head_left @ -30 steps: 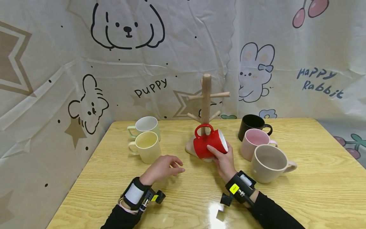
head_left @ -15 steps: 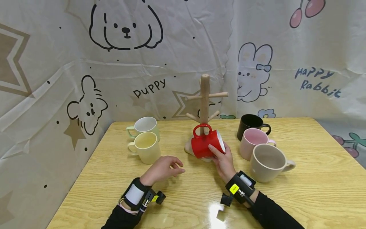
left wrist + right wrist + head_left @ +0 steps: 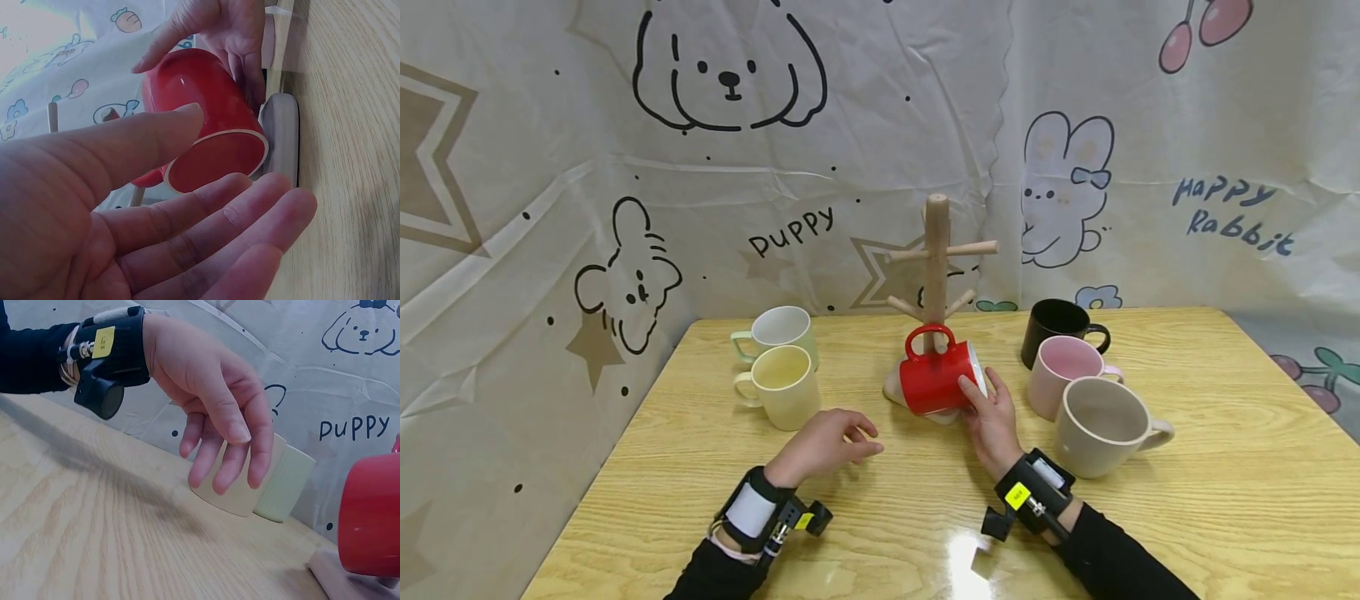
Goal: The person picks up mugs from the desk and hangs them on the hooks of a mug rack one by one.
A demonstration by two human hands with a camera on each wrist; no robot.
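A red mug (image 3: 936, 379) lies on its side at the wooden mug tree (image 3: 937, 267), handle up around a low peg and white-rimmed mouth facing right. My right hand (image 3: 992, 421) is at that mouth, its thumb overlapping the rim and its fingers loosely extended. In the left wrist view, the fingers of the right hand (image 3: 231, 28) straddle the far end of the red mug (image 3: 206, 103), whose base faces the camera. My left hand (image 3: 823, 446) hovers over the table with relaxed fingers and holds nothing, in front of a yellow mug (image 3: 786, 387).
A pale green mug (image 3: 786, 329) stands behind the yellow one. To the right, a black mug (image 3: 1056, 329), a pink mug (image 3: 1067, 379) and a beige mug (image 3: 1101, 429) stand in a row. A printed cloth (image 3: 880, 108) hangs behind the wooden table (image 3: 1225, 458).
The right hand's fingers have loosened and drawn slightly right from the red mug, which keeps its place on the peg. The left hand has hardly moved.
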